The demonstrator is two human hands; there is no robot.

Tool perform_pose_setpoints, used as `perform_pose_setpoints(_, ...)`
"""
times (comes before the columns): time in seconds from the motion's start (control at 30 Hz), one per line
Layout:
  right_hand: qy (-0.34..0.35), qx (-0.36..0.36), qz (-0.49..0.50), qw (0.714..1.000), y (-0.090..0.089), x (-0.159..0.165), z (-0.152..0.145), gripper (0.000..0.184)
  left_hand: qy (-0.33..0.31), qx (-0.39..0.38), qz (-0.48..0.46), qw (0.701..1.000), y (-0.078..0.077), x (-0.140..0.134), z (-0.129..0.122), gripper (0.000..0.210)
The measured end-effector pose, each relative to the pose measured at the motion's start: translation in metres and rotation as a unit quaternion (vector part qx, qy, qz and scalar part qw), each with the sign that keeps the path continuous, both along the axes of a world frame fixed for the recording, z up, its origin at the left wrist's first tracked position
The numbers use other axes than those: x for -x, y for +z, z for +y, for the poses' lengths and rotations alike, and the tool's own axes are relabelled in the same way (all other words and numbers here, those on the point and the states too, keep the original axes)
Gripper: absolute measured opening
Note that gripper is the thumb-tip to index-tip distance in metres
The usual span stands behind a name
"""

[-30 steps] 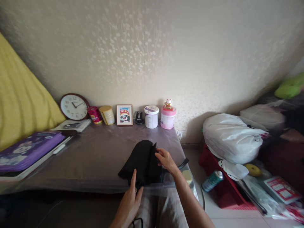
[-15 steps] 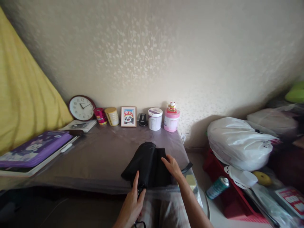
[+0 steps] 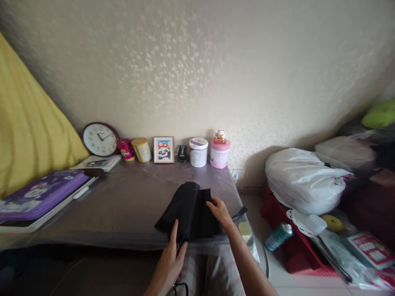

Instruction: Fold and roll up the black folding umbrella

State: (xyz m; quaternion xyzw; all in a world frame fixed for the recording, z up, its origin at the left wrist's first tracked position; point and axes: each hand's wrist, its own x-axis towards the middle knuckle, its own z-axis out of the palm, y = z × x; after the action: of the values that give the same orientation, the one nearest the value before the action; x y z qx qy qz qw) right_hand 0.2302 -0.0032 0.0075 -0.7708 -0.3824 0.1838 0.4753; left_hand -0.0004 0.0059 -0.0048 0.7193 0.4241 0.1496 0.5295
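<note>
A black folding umbrella (image 3: 183,209) lies at the table's front edge, its canopy loose and partly fanned out. My left hand (image 3: 171,257) is wrapped round its handle end, index finger stretched along the fabric; a wrist loop (image 3: 182,286) dangles below. On the right, my right hand (image 3: 219,211) pinches the upper edge of a canopy panel between thumb and fingers. A dark strap (image 3: 240,213) sticks out past my right wrist toward the table's right edge. Most of the handle is hidden by my left hand.
Along the wall stand a clock (image 3: 100,139), a picture frame (image 3: 163,150), a white tub (image 3: 198,153) and a pink-lidded tub (image 3: 220,155). A purple case (image 3: 43,193) lies left. Right of the table are a red basket (image 3: 304,257), a spray can (image 3: 278,237) and a white bag (image 3: 304,183).
The view has shifted slightly, so most things sit a little further left. Both hands keep their hold on the umbrella, with barely any movement of the fabric.
</note>
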Motion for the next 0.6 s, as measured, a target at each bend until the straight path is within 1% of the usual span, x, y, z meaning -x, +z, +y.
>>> perform_pose_setpoints(0.13,0.014,-0.011,0.013,1.0,0.0,0.005,0.002,0.026,-0.006,-0.003,0.004,1.0,0.0,0.0,0.0,0.063)
perform_pose_setpoints(0.27,0.014,-0.018,0.016,1.0,0.001,0.008,0.005,0.028,0.006,0.007,0.008,1.0,0.003,-0.001,-0.002,0.065)
perform_pose_setpoints(0.43,0.016,-0.019,0.006,1.0,0.004,0.008,0.005,0.025,0.018,0.033,-0.018,0.999,0.009,0.0,-0.004,0.067)
perform_pose_setpoints(0.6,0.02,-0.016,-0.013,1.0,0.009,0.005,0.001,0.021,0.032,0.053,-0.036,0.997,0.011,0.0,-0.006,0.072)
